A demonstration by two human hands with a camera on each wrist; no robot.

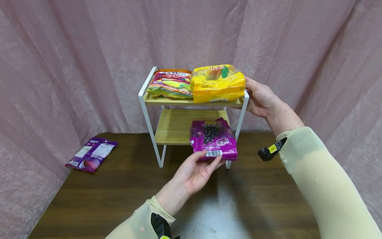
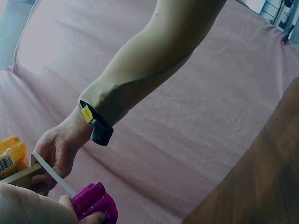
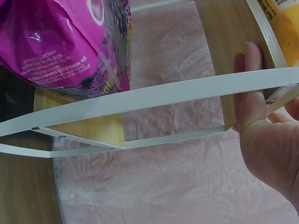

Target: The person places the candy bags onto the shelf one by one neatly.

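Observation:
My left hand (image 1: pixel 195 174) grips the lower edge of a purple blackcurrant candy bag (image 1: pixel 212 137), thumb on its front by the barcode and the other fingers beneath. The bag leans back at the right part of the lower board (image 1: pixel 173 124) of a small two-tier shelf rack (image 1: pixel 151 132). At the rack's upper right side, my right hand (image 1: pixel 264 99) holds the end of the top board, its fingers reaching underneath, as the right wrist view shows. Beside that hand, on the top board, sits a yellow candy bag (image 1: pixel 219 84). A multicoloured fruit candy bag (image 1: pixel 171 84) lies left of it.
Another purple packet (image 1: pixel 92 155) lies on the dark wooden table (image 1: pixel 119 199) at the left, near the curtain. A pink curtain (image 1: pixel 89 66) hangs close behind the rack. White metal legs frame both sides of the lower tier.

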